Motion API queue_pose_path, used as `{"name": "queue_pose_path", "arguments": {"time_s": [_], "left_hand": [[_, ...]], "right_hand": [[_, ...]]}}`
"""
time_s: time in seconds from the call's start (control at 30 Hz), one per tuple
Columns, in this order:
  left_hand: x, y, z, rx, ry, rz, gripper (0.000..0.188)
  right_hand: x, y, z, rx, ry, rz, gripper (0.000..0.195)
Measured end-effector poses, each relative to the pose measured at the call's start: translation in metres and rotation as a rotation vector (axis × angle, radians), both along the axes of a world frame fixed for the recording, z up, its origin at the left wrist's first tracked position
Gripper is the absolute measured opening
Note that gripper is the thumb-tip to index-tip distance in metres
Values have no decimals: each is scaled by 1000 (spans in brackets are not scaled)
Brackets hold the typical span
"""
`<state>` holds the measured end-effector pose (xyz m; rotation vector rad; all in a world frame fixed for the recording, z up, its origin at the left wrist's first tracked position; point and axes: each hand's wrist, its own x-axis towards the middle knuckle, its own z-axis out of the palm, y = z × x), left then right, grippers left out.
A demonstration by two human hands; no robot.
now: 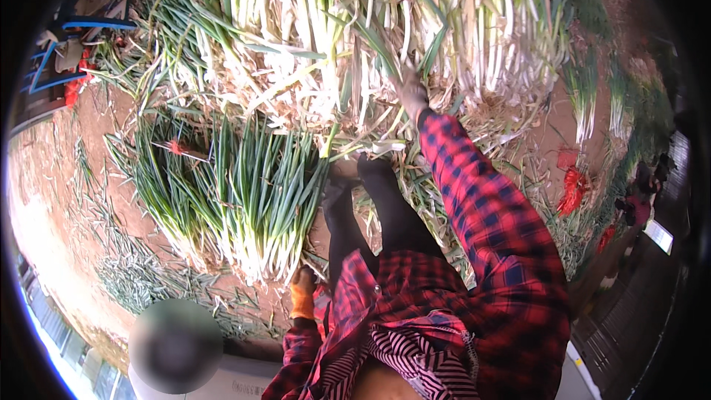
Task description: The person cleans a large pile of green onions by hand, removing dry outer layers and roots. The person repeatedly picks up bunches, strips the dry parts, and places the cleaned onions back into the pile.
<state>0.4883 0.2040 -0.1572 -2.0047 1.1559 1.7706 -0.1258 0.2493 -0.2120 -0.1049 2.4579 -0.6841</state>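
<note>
A large pile of untrimmed green onions (pixel 311 22) with dry outer leaves and roots spans the top of the head view. My right hand (pixel 412 91) reaches to its near edge, its fingers closed around green onion leaves (pixel 383 53). A cleaner row of green onions (pixel 261 194) lies on the ground left of my legs, white ends towards me. Beside those white ends is my left hand (pixel 303 289), with an orange cuff at the wrist; its fingers are curled, and whether it holds anything is unclear.
Loose leaf scraps (pixel 139 278) litter the ground at the lower left. Blue metal frames (pixel 97 22) stand at the upper left. Red ties (pixel 572 191) and small onion bunches (pixel 583 94) lie at the right. A blurred round patch covers part of the lower left.
</note>
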Motion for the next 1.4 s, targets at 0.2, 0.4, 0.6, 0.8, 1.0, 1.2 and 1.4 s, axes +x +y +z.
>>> {"name": "queue_pose_path", "arguments": {"time_s": [0.2,0.4,0.6,0.8,1.0,1.2,1.4], "left_hand": [[-37,27,-35,-52,-36,66,31],[-229,93,25,-237,-44,-784,40],[-287,85,14,281,576,368,30],[-279,100,-9,324,304,385,22],[-259,117,-30,170,395,48,30],[-315,105,-2,358,151,-96,37],[-338,79,14,387,165,-350,39]], "right_hand": [[-111,-29,-76,313,220,-163,78],[-128,11,-62,-549,-34,-401,49],[-101,54,64,-1071,-744,-217,35],[-66,9,-43,-117,-122,157,42],[-64,-38,-53,-153,-158,-92,61],[-81,-32,-58,-316,-769,63,74],[-69,-21,-72,-524,-154,754,42]]}}
